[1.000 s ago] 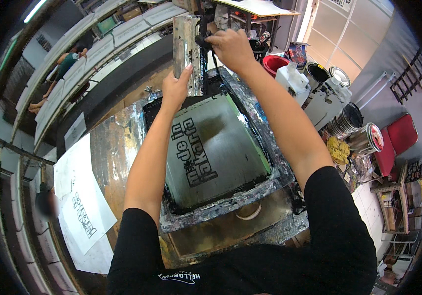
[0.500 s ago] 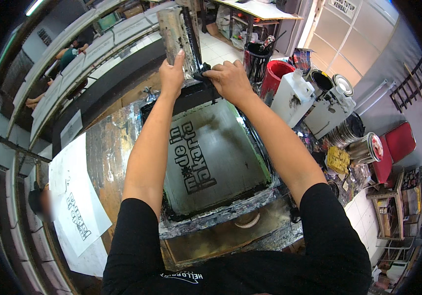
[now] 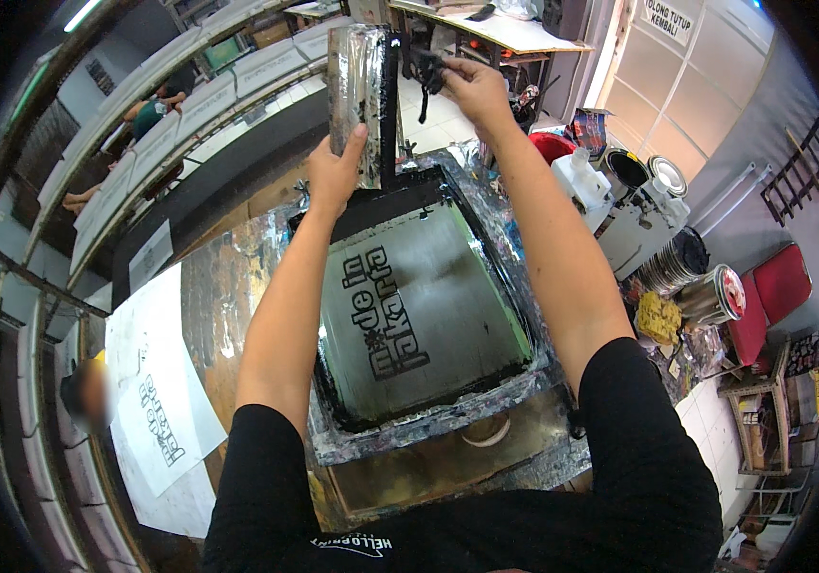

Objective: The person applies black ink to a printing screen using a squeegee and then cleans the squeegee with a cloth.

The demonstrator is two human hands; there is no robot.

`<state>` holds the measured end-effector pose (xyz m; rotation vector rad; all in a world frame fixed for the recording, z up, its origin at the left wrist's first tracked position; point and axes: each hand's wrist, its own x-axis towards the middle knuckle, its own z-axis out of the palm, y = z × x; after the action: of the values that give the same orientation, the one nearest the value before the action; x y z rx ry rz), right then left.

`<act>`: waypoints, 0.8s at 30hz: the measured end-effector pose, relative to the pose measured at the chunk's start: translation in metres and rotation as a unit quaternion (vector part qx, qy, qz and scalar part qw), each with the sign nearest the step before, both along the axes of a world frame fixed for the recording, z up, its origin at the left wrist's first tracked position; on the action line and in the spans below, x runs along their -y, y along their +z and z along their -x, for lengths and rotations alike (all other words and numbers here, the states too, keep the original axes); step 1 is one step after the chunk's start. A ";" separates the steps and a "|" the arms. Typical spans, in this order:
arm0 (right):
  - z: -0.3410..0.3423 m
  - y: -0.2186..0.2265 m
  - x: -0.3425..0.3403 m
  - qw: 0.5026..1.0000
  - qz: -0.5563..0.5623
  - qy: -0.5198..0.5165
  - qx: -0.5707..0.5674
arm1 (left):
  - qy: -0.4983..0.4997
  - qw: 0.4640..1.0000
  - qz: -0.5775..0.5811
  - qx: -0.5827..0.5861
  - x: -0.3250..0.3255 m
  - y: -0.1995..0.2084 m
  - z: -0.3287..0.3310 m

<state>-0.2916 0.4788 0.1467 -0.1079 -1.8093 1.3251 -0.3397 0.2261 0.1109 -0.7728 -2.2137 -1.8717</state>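
Observation:
My left hand (image 3: pixel 335 174) grips an ink-smeared squeegee (image 3: pixel 356 86) by its wooden handle, holding it upright over the far end of the screen frame (image 3: pixel 433 435). Its dark blade edge faces right. Between the fingertips of my right hand (image 3: pixel 479 94) is a crumpled black rag (image 3: pixel 425 73), apart from the squeegee and to its right. Below both hands lies the screen, its grey mesh (image 3: pixel 462 306) bearing black block lettering on the left part. Dark ink coats the inner border of the frame, thickest along the far side.
Left of the screen lies a white printed sheet (image 3: pixel 156 411) on the stained wooden table (image 3: pixel 213 286). To the right crowd a white jerrycan (image 3: pixel 581 186), a red bucket (image 3: pixel 551 145), paint tins (image 3: pixel 712 291) and a yellow cloth (image 3: pixel 658 320). Drying racks (image 3: pixel 237 91) and other people are at left.
My right hand has lifted the rag up and away from the squeegee's blade. The squeegee has shifted slightly right, with my left hand still around it.

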 end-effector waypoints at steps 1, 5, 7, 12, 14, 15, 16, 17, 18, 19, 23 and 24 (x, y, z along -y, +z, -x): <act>0.001 0.008 0.000 1.000 0.004 0.013 -0.008 | -0.007 1.000 0.004 0.012 0.003 -0.002 -0.001; 0.003 0.031 0.000 0.996 0.058 0.067 -0.007 | -0.021 1.000 -0.005 0.001 0.005 -0.005 -0.003; 0.000 0.035 -0.001 0.990 0.093 0.109 -0.006 | -0.037 0.999 -0.003 0.011 0.004 -0.004 -0.006; 0.003 0.035 -0.007 0.974 0.135 0.169 0.062 | -0.071 0.997 0.004 0.034 -0.001 -0.006 -0.003; 0.004 0.031 -0.005 0.956 0.187 0.204 0.094 | -0.106 0.991 -0.009 0.076 0.002 -0.015 0.010; 0.004 0.032 -0.007 0.952 0.156 0.246 0.098 | -0.131 0.986 -0.022 0.105 0.003 -0.021 0.019; 0.013 0.025 -0.030 0.947 0.169 0.262 0.082 | -0.166 0.977 -0.038 0.128 -0.005 -0.022 0.024; 0.016 0.021 -0.040 0.940 0.182 0.279 0.069 | -0.174 0.976 -0.035 0.130 -0.009 -0.018 0.020; 0.018 0.015 -0.050 0.943 0.183 0.270 0.071 | -0.182 0.974 -0.032 0.131 -0.014 -0.014 0.015; 0.018 0.015 -0.044 0.942 0.187 0.269 0.077 | -0.181 0.974 -0.028 0.134 -0.012 -0.012 0.012; 0.005 0.013 -0.014 0.954 0.167 0.223 0.110 | -0.165 0.974 -0.042 0.150 -0.010 -0.019 0.015; 0.005 0.010 -0.011 0.950 0.163 0.241 0.113 | -0.161 0.975 -0.047 0.147 -0.011 -0.024 0.018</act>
<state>-0.2970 0.4900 0.1568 0.0077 -1.8568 2.0279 -0.3580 0.2373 0.0872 -0.9398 -2.2523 -2.3641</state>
